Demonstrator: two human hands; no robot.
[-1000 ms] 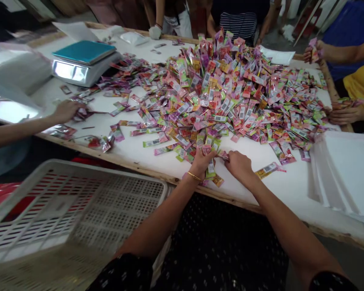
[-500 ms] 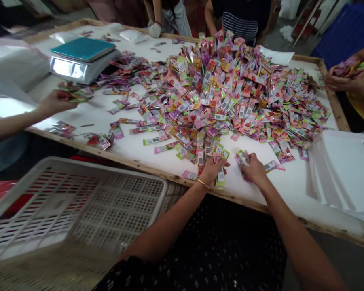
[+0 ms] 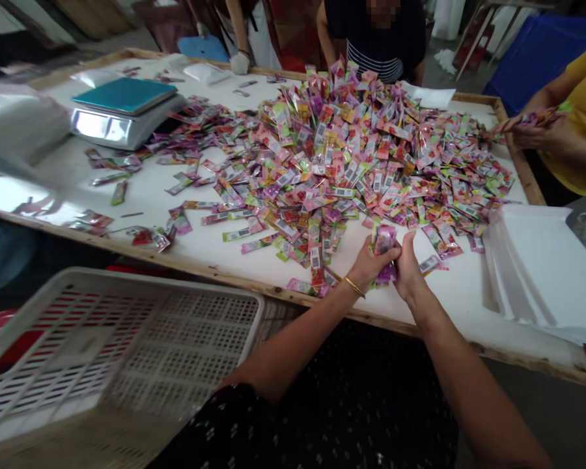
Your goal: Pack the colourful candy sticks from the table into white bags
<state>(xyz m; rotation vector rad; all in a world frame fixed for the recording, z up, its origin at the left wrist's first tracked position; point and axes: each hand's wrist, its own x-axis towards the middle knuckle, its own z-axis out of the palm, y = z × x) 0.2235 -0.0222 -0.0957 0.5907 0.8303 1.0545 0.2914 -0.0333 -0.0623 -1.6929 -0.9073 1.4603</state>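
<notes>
Both hands met at the near edge of the white-topped, wood-rimmed table (image 3: 209, 244), pressing together an upright bundle of small pink and purple foil sachets (image 3: 385, 240). The left hand (image 3: 368, 266), a thin gold bangle (image 3: 354, 286) at its wrist, had its fingers curled closed round the bundle's left side; the right hand (image 3: 410, 267) clasped the other side, thumb raised along it. Just beyond lay the big loose heap of multicoloured sachets (image 3: 342, 150) (pink, green, purple, orange). A stack of white flat bags (image 3: 542, 267) sat to the right, a teal-topped metal weighing scale (image 3: 124, 107) at the far left, and a white slotted plastic crate (image 3: 127, 339) below the table edge.
</notes>
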